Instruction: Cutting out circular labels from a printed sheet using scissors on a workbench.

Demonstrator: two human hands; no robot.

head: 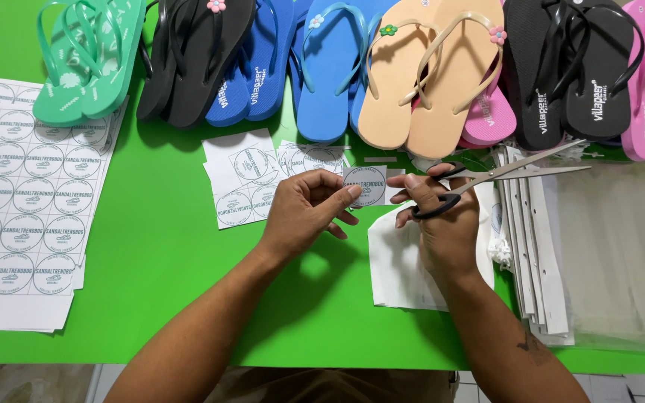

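Over green table (158, 246) | left hand (304, 213) pinches cut label square (364, 186) | right hand (442, 216) grips scissors (486, 179), blades apart | step: trimming label; next likely needs blades lined on round edge

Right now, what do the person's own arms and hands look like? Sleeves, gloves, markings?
Both forearms are bare, with no sleeves in view. The left hand and right hand wear no gloves, and no rings or watch show. A small dark tattoo marks the right forearm.
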